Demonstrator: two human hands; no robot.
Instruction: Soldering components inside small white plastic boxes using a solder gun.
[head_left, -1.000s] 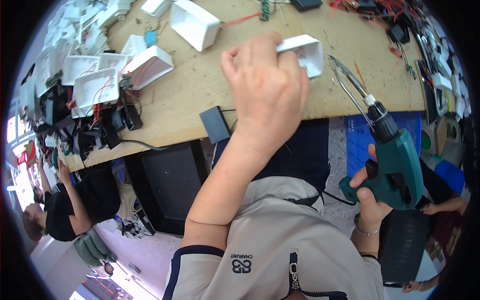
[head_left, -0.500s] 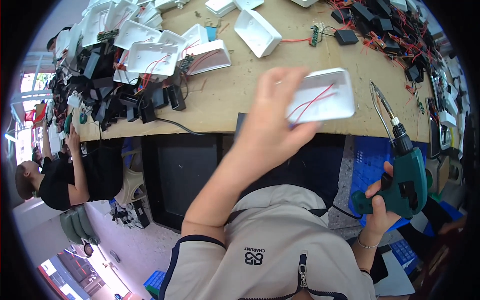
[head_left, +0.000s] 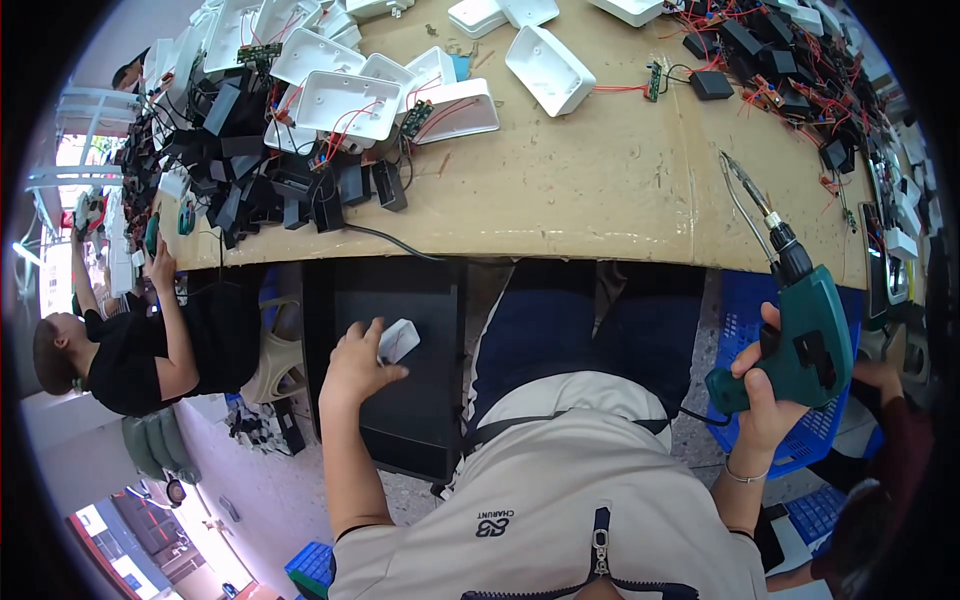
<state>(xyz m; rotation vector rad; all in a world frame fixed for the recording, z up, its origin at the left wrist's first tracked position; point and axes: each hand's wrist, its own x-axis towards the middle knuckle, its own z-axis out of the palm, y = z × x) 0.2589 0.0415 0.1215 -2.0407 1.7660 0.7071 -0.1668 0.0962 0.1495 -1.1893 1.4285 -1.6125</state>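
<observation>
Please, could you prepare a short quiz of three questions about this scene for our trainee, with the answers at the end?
1. Multiple choice: Which hand grips the dark green, pistol-shaped soldering tool with a metal tip? (a) left (b) right (c) both
2. True or false: The person's left hand is closed in a tight fist.
3. Fill in the colour: The small white, box-shaped plastic piece beside the left hand is seen against a ____ rectangular tray.

Key: 1: b, the right hand. 2: false, its fingers are spread. 3: black.
</observation>
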